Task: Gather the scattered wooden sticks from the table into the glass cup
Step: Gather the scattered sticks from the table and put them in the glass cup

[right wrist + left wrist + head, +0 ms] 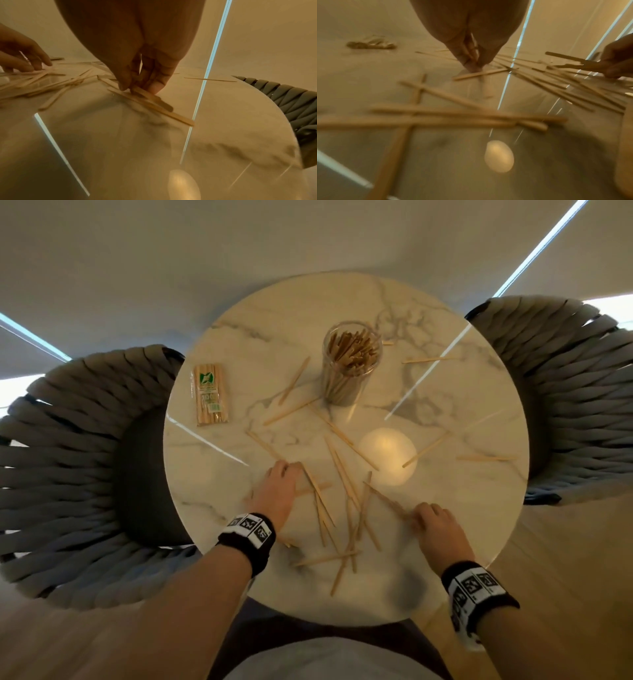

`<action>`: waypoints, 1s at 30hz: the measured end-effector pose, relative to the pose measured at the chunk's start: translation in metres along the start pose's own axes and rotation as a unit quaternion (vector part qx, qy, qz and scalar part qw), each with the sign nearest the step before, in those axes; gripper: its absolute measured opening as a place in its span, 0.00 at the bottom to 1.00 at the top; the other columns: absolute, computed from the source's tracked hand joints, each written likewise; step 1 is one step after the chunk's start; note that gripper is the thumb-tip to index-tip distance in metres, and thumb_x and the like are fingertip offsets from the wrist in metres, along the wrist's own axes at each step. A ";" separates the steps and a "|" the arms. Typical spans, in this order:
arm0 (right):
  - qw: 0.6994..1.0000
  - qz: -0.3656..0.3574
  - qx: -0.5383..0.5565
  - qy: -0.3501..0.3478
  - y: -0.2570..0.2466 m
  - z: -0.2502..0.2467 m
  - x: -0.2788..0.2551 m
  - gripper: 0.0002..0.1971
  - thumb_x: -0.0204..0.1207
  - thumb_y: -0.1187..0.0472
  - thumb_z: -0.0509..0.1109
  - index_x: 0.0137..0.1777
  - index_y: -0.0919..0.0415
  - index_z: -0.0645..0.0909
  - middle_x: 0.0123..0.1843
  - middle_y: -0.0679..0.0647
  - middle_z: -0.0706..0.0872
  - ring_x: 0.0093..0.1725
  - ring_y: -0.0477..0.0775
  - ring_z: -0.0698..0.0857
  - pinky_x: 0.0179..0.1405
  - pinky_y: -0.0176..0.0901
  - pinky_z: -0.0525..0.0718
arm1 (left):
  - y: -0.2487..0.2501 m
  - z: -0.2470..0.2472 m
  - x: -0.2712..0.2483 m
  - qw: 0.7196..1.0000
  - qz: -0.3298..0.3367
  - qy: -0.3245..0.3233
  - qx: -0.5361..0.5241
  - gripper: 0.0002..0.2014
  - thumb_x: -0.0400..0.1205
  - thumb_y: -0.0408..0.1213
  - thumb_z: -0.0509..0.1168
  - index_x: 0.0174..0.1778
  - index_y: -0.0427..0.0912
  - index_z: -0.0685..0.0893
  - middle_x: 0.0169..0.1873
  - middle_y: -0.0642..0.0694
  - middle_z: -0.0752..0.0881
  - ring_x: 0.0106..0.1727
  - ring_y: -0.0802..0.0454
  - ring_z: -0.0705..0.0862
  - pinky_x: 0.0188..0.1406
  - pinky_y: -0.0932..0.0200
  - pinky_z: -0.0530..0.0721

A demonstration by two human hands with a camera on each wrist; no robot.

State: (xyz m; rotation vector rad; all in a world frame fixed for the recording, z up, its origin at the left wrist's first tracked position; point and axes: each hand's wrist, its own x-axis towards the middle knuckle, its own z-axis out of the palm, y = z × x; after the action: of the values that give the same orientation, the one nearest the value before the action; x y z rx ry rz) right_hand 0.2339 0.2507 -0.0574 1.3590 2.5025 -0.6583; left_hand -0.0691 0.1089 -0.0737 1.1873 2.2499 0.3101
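A glass cup stuffed with wooden sticks stands upright at the back middle of the round marble table. Several loose sticks lie crossed over the near half. My left hand is palm down at the pile's left edge. In the left wrist view its fingertips bunch together on the tabletop at the end of one stick. My right hand is at the pile's right edge. Thumb and fingers of that right hand pinch a small bundle of sticks slanting down to the table.
A wrapped packet of sticks lies at the table's left. Single sticks lie far right and back right. Woven chairs stand at the left and the right of the table.
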 end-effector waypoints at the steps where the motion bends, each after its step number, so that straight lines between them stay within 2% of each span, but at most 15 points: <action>1: 0.999 0.029 0.014 -0.009 -0.007 -0.004 0.002 0.04 0.82 0.67 0.65 0.52 0.59 0.79 0.47 0.56 0.83 0.46 0.61 0.80 0.43 0.47 0.73 | 0.007 0.001 0.005 1.000 -0.010 0.001 0.013 0.21 0.89 0.32 0.58 0.80 0.43 0.73 0.69 0.37 0.78 0.65 0.38 0.79 0.62 0.45 0.81; 2: 0.998 0.057 0.038 -0.015 -0.013 -0.009 0.003 0.03 0.83 0.66 0.64 0.52 0.57 0.78 0.45 0.54 0.84 0.43 0.59 0.80 0.42 0.47 0.74 | 0.015 0.001 0.008 1.000 -0.017 0.004 0.019 0.20 0.89 0.34 0.59 0.79 0.41 0.73 0.67 0.37 0.79 0.64 0.38 0.80 0.61 0.44 0.82; 5: 0.985 0.098 0.143 -0.009 -0.034 -0.023 0.006 0.03 0.84 0.59 0.67 0.48 0.54 0.78 0.38 0.51 0.85 0.38 0.54 0.83 0.38 0.48 0.82 | 0.035 0.008 0.012 1.000 -0.014 0.005 0.017 0.16 0.89 0.44 0.63 0.67 0.38 0.78 0.60 0.39 0.82 0.60 0.39 0.79 0.57 0.45 0.81; 8: 0.966 0.084 0.241 -0.029 -0.060 -0.037 0.008 0.07 0.83 0.55 0.71 0.44 0.55 0.80 0.37 0.49 0.88 0.36 0.48 0.85 0.35 0.40 0.80 | 0.048 0.020 0.010 0.999 -0.021 -0.019 -0.034 0.11 0.90 0.39 0.60 0.66 0.40 0.74 0.57 0.39 0.84 0.54 0.41 0.81 0.49 0.48 0.80; 10: 0.955 0.069 0.284 -0.046 -0.078 -0.042 0.011 0.08 0.82 0.55 0.72 0.43 0.56 0.81 0.38 0.49 0.89 0.37 0.45 0.86 0.36 0.35 0.77 | 0.052 0.021 0.009 0.995 -0.049 0.000 -0.082 0.11 0.90 0.39 0.57 0.66 0.40 0.77 0.56 0.40 0.84 0.53 0.41 0.82 0.51 0.44 0.82; 12: 0.948 0.059 0.309 -0.047 -0.091 -0.041 0.017 0.08 0.82 0.54 0.72 0.43 0.56 0.80 0.39 0.50 0.90 0.38 0.46 0.87 0.38 0.36 0.78 | 0.058 0.020 0.009 0.988 -0.080 0.044 -0.121 0.12 0.91 0.40 0.57 0.63 0.39 0.81 0.56 0.40 0.83 0.54 0.41 0.81 0.55 0.46 0.81; 15: 0.942 0.063 0.327 -0.049 -0.111 -0.041 0.022 0.09 0.81 0.53 0.73 0.43 0.55 0.79 0.38 0.51 0.90 0.37 0.49 0.86 0.37 0.39 0.80 | 0.083 0.006 -0.002 0.948 -0.103 0.108 -0.281 0.14 0.92 0.46 0.56 0.59 0.40 0.81 0.52 0.44 0.82 0.53 0.44 0.82 0.53 0.55 0.78; 18: 0.936 0.053 0.341 -0.074 -0.132 -0.041 0.023 0.03 0.82 0.56 0.70 0.48 0.54 0.81 0.41 0.51 0.90 0.39 0.49 0.88 0.40 0.43 0.88 | 0.113 -0.008 -0.010 0.884 -0.127 0.028 -0.449 0.24 0.87 0.63 0.57 0.58 0.43 0.78 0.46 0.45 0.87 0.45 0.52 0.86 0.42 0.60 0.82; 19: 0.936 0.039 0.341 -0.081 -0.138 -0.041 0.023 0.03 0.82 0.58 0.68 0.53 0.53 0.82 0.43 0.51 0.91 0.41 0.49 0.89 0.44 0.46 0.90 | 0.118 -0.008 -0.010 0.878 -0.136 0.009 -0.458 0.23 0.88 0.62 0.58 0.58 0.42 0.78 0.45 0.45 0.87 0.45 0.51 0.87 0.41 0.60 0.83; 21: 0.935 0.010 0.339 -0.099 -0.143 -0.038 0.024 0.11 0.81 0.60 0.68 0.61 0.51 0.83 0.46 0.50 0.91 0.44 0.49 0.90 0.47 0.45 0.90 | 0.119 -0.007 -0.004 0.871 -0.157 0.028 -0.465 0.16 0.91 0.52 0.57 0.54 0.40 0.78 0.45 0.44 0.88 0.47 0.45 0.88 0.44 0.55 0.85; 23: 0.942 -0.004 0.318 -0.103 -0.142 -0.039 0.026 0.07 0.81 0.53 0.71 0.56 0.51 0.84 0.45 0.48 0.89 0.44 0.49 0.88 0.44 0.37 0.85 | 0.110 -0.009 0.001 0.848 -0.180 0.062 -0.494 0.12 0.93 0.44 0.54 0.51 0.42 0.78 0.41 0.46 0.87 0.44 0.46 0.87 0.41 0.55 0.85; 24: 0.953 -0.003 0.289 -0.091 -0.139 -0.039 0.029 0.09 0.80 0.48 0.72 0.54 0.52 0.84 0.46 0.48 0.88 0.45 0.49 0.86 0.44 0.36 0.83 | 0.102 -0.010 0.003 0.848 -0.184 0.078 -0.491 0.11 0.93 0.42 0.53 0.51 0.43 0.77 0.40 0.47 0.86 0.43 0.46 0.86 0.40 0.55 0.83; 25: 0.967 0.001 0.247 -0.062 -0.135 -0.038 0.034 0.14 0.80 0.44 0.72 0.56 0.53 0.84 0.50 0.49 0.86 0.49 0.50 0.85 0.47 0.37 0.82 | 0.092 -0.013 0.004 0.864 -0.180 0.096 -0.461 0.11 0.93 0.42 0.52 0.52 0.44 0.78 0.41 0.47 0.85 0.43 0.45 0.85 0.41 0.53 0.81; 28: 0.997 0.022 0.061 0.034 -0.131 -0.026 0.056 0.36 0.75 0.35 0.71 0.76 0.59 0.73 0.72 0.58 0.73 0.70 0.61 0.74 0.69 0.50 0.76 | 0.056 -0.024 0.007 0.950 -0.143 0.107 -0.258 0.12 0.92 0.45 0.56 0.61 0.41 0.79 0.49 0.44 0.84 0.51 0.41 0.84 0.47 0.51 0.77; 30: 0.999 0.021 -0.023 0.027 -0.137 -0.017 0.069 0.48 0.70 0.30 0.72 0.81 0.61 0.66 0.76 0.61 0.68 0.73 0.64 0.70 0.69 0.55 0.77 | 0.032 -0.034 0.013 0.982 -0.105 0.093 -0.125 0.18 0.90 0.46 0.62 0.73 0.41 0.76 0.61 0.40 0.80 0.55 0.39 0.84 0.51 0.47 0.80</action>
State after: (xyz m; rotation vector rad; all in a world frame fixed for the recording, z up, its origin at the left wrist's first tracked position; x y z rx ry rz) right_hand 0.0817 0.2454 -0.0311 1.4256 2.5070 -0.5586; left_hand -0.0729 0.1397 -0.0370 0.8126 2.3851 0.6201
